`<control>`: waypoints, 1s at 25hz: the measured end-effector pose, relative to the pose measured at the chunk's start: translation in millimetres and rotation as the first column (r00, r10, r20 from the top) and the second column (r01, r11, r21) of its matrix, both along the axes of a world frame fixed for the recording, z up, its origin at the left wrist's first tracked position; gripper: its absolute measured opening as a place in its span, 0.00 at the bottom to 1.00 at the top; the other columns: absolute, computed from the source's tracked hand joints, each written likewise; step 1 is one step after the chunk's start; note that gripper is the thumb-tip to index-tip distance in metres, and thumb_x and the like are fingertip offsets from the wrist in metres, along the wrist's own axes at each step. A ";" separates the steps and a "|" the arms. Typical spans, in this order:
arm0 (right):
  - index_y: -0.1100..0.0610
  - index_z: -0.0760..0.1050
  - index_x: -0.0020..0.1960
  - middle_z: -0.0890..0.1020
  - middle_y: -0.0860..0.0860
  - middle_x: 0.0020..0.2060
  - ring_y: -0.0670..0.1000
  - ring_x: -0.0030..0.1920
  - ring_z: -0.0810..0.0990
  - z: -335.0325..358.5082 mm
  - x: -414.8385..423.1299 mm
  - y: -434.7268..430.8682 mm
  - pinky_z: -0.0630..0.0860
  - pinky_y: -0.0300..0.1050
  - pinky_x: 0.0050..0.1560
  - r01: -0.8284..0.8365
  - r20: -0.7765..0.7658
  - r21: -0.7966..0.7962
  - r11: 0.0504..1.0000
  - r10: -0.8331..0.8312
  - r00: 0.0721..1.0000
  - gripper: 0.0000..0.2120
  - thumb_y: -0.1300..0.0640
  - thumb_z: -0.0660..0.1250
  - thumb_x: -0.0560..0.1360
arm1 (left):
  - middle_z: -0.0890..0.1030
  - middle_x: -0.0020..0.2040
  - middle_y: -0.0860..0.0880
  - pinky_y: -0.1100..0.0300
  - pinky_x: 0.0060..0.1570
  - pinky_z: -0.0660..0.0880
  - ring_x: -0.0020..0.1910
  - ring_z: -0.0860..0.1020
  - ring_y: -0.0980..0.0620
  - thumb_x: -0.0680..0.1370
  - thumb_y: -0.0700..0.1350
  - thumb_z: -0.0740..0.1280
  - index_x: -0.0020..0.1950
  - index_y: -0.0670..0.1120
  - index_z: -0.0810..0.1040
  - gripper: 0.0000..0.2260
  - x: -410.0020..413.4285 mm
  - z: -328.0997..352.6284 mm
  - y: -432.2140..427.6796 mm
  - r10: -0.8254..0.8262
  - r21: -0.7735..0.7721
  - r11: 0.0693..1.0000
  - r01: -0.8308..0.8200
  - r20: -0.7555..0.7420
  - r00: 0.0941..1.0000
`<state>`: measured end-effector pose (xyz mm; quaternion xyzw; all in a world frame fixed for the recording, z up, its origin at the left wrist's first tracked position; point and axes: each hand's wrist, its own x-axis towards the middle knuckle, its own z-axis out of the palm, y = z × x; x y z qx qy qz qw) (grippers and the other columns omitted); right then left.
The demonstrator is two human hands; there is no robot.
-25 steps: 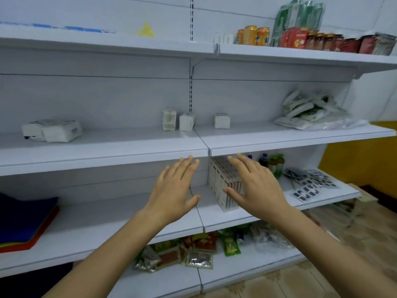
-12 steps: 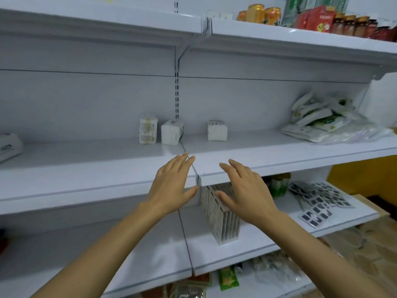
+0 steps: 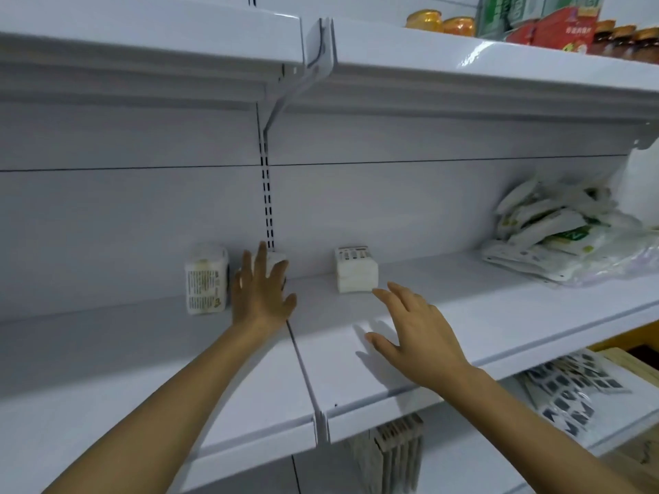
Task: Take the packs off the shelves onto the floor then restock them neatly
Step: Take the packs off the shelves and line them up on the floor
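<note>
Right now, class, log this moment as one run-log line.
left hand: open, at middle pack | right hand: open, near right pack | left pack: untouched | shelf

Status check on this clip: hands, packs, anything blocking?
Left hand open, over the middle white pack. Right hand open, empty, short of the right white pack. Nothing in the way.

- White metal middle shelf [image 3: 463, 297]: three small white packs at the back: label-printed pack [image 3: 206, 279], hand-hidden pack [image 3: 276, 260], plain block pack [image 3: 356, 270].
- Heap of white-green plastic pouches [image 3: 556, 240] at right.
</note>
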<state>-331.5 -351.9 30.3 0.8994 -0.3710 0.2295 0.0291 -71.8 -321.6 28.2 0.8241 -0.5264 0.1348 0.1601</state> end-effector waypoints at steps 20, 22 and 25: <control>0.52 0.67 0.71 0.67 0.54 0.71 0.57 0.70 0.66 11.5 71.4 -171.7 0.66 0.51 0.65 -0.288 0.176 -0.003 0.958 0.284 0.942 0.25 0.46 0.65 0.76 | 0.58 0.76 0.52 0.65 0.55 0.65 0.63 0.69 0.57 0.66 0.61 0.76 0.73 0.53 0.63 0.41 -52.7 -4.4 -47.1 -0.004 -0.306 0.943 -0.131 -0.402 0.916; 0.50 0.67 0.72 0.66 0.56 0.72 0.59 0.71 0.65 12.6 85.1 -182.0 0.68 0.57 0.65 -0.293 0.201 -0.031 0.955 0.293 0.935 0.26 0.44 0.65 0.76 | 0.50 0.78 0.54 0.63 0.58 0.66 0.65 0.63 0.60 0.61 0.58 0.79 0.77 0.54 0.55 0.50 -63.3 -22.8 -45.7 -0.052 -0.460 0.860 -0.221 -0.510 0.859; 0.42 0.64 0.73 0.60 0.53 0.76 0.57 0.74 0.59 2.8 102.8 -190.5 0.66 0.58 0.67 -0.250 0.107 0.107 0.962 0.239 0.965 0.26 0.37 0.57 0.77 | 0.59 0.75 0.55 0.47 0.66 0.70 0.71 0.64 0.54 0.52 0.62 0.80 0.74 0.68 0.43 0.61 -63.9 -50.2 -45.0 -0.202 -0.506 0.796 -0.333 -0.740 0.641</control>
